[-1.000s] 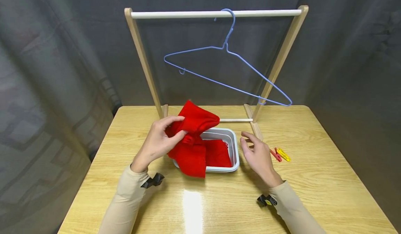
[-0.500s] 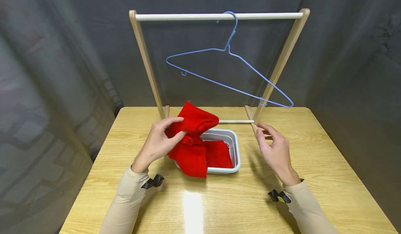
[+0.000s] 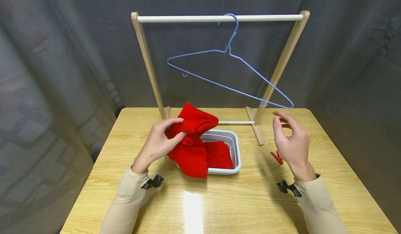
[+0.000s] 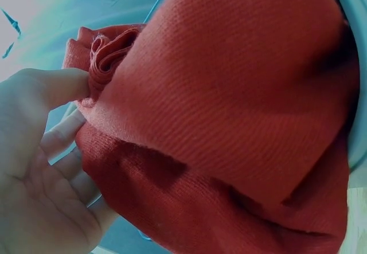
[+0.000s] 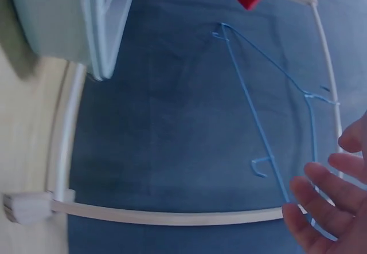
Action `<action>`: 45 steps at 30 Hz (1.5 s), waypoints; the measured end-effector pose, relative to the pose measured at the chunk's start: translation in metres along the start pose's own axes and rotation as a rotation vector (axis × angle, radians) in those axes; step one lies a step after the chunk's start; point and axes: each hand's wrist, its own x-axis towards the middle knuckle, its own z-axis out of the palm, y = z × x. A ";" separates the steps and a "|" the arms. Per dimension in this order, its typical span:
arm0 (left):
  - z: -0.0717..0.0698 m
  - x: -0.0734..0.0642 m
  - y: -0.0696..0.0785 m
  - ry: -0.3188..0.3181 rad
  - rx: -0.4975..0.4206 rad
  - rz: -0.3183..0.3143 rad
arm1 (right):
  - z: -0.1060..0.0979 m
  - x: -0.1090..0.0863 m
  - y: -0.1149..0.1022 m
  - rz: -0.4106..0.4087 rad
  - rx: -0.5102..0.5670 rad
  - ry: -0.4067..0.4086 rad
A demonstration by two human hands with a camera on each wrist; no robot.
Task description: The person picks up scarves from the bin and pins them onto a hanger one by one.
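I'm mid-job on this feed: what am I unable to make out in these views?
Head: the left end of the grey basin, hidden behind the red cloth.
Head: what the yellow sliver by the red clothespin belongs to; the right hand seems to cover the rest.
Left wrist: some fingertips of the left hand, behind the red cloth.
Right wrist: the rest of the right hand, cut off by the right edge.
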 end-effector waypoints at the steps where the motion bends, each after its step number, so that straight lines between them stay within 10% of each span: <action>1: 0.000 0.000 0.000 -0.003 0.000 -0.001 | -0.001 0.004 -0.001 -0.001 -0.002 0.013; 10: 0.000 -0.001 -0.002 -0.012 -0.004 -0.010 | -0.012 0.036 0.001 0.007 -0.092 0.106; 21: 0.000 -0.001 -0.002 -0.021 0.015 0.005 | -0.006 0.053 0.015 0.190 -0.092 -0.041; 45: 0.003 -0.003 -0.006 -0.036 0.025 0.004 | 0.022 0.073 0.028 0.111 -0.047 -0.085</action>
